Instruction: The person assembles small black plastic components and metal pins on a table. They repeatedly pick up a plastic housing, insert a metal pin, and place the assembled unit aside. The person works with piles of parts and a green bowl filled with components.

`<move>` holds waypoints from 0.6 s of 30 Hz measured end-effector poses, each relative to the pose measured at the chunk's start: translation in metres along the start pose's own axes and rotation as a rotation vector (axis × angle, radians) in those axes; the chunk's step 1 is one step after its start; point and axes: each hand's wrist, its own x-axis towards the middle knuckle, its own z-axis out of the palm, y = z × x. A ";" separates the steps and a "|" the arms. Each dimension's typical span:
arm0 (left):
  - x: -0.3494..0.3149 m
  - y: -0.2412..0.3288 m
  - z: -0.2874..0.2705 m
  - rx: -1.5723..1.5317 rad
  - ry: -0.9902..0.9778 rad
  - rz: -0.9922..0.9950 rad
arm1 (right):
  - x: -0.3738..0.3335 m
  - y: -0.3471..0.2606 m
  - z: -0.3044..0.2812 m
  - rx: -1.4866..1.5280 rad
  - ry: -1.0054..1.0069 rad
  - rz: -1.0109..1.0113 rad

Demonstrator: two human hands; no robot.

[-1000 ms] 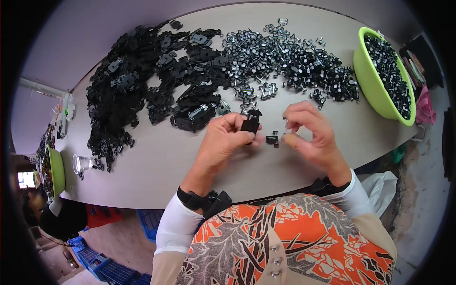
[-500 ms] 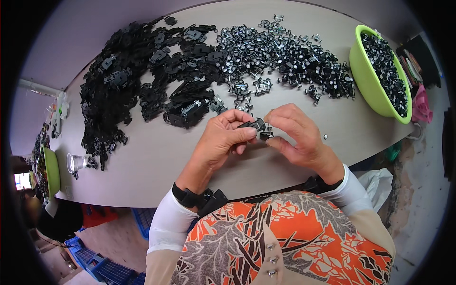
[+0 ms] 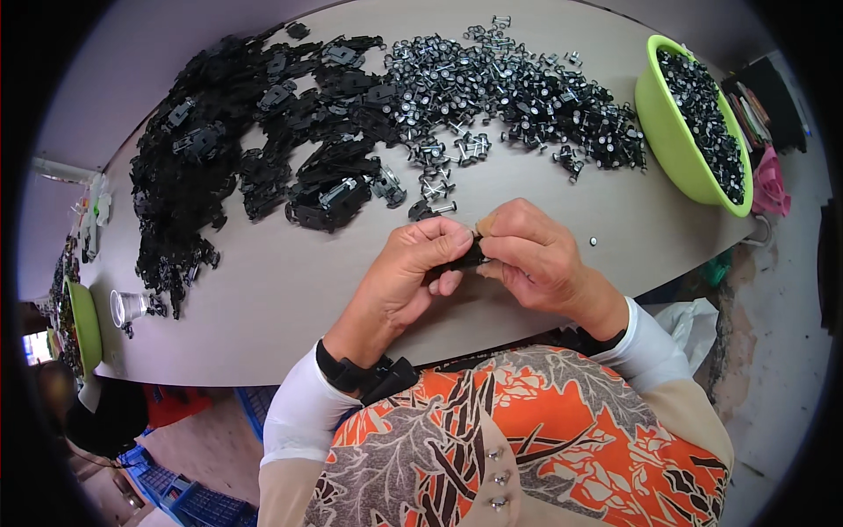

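Head view: holds a black plastic part (image 3: 469, 256) pinched in the fingers of the left hand (image 3: 406, 268), above the near middle of the counter (image 3: 263, 307); meets its right end with the narrowly bunched fingers of the right hand (image 3: 543, 263), grip too hidden to tell. Faces heaped dark parts (image 3: 189, 167) far left, wheeled axles (image 3: 457, 79) far centre, a lime-green basin (image 3: 659, 149) far right.

Black part (image 3: 469, 257), lime-green basin (image 3: 669, 145)

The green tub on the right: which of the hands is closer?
Right. In the picture, the right hand sits left of and lower than the green tub; the left hand is farther left.
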 end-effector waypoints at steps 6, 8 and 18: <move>-0.005 0.014 0.006 0.267 0.022 0.050 | 0.004 -0.005 0.005 0.068 0.112 0.114; -0.007 0.019 0.005 0.349 0.122 0.202 | 0.004 -0.003 -0.003 0.081 0.109 0.252; 0.004 0.023 -0.004 0.426 0.231 0.175 | -0.008 0.002 0.010 -0.310 -0.204 0.285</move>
